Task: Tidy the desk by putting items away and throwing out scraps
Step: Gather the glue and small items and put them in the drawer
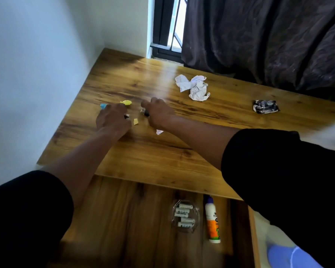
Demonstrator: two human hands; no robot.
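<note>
**Both hands down among scraps on the counter**

The left hand (112,120) rests knuckles-up on the wooden counter (143,151), fingers curled; a small dark thing shows at its edge, but whether its grip holds it cannot be told. The right hand (159,113) curls its grip round a small dark object (145,112). Blue (103,106) and yellow (126,102) scraps lie just beyond the left hand, a small yellow scrap (136,121) between the hands. Crumpled white paper (194,87) and a dark wrapper (265,106) lie farther right. Below, an open drawer (124,219) holds a glass dish of batteries (184,216) and a glue bottle (212,221).
</note>
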